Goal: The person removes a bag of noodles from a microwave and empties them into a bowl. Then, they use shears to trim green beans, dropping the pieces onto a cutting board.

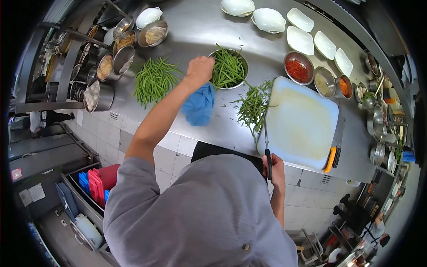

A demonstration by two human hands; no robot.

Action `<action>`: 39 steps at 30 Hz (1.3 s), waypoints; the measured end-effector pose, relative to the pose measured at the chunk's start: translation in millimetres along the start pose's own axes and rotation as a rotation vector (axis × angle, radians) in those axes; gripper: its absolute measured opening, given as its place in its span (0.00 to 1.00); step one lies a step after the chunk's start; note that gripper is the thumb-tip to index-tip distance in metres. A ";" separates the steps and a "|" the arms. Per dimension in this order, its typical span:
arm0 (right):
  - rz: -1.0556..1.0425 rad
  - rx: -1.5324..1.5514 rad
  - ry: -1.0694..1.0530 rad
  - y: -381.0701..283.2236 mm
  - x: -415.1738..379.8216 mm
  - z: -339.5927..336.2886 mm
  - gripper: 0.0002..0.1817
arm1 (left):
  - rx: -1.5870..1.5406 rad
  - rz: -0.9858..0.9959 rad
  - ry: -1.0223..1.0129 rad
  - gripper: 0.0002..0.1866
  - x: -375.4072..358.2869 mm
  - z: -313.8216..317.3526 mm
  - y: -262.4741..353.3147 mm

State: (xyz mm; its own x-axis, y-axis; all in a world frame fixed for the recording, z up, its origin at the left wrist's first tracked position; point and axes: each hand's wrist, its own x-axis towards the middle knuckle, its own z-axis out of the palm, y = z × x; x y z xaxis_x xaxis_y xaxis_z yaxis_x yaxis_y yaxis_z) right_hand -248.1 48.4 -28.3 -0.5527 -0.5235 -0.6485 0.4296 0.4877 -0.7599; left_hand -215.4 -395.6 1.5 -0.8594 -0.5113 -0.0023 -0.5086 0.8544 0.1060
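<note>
My left hand reaches forward, closed, at the left rim of a metal bowl full of cut green beans. Its fingertips are turned away, so what they grip cannot be seen. A crumpled blue cloth lies just below that wrist, and a loose pile of green beans spreads to its left. Near the table's front edge, my right hand is wrapped around the black handle of a knife. The blade points away from me along the left edge of a white cutting board, beside bean trimmings.
Two more knives, one orange-handled, lie at the board's right edge. Beyond the board stand metal bowls of red strips and other ingredients, with white dishes behind. Metal bowls of food crowd the left. Other people are farther off.
</note>
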 end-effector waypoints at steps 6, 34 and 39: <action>0.009 -0.018 -0.022 -4.0 2.0 -1.9 0.24 | 0.032 0.013 0.137 0.10 -24.0 -31.4 -10.9; -0.082 -0.093 -0.175 -39.1 6.2 3.7 0.23 | -1.064 -0.043 -0.524 0.07 -93.8 -9.9 59.3; -0.076 -0.077 -0.169 -27.9 7.8 1.2 0.25 | -1.034 -0.037 -0.548 0.07 -93.4 -3.9 62.4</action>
State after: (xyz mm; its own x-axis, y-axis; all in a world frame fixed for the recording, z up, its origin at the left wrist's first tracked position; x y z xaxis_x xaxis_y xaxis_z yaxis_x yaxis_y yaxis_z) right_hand -263.5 29.9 -12.2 -0.4512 -0.6673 -0.5925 0.3319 0.4908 -0.8056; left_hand -166.7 -294.9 12.2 -0.8809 -0.2100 -0.4241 -0.4660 0.2285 0.8548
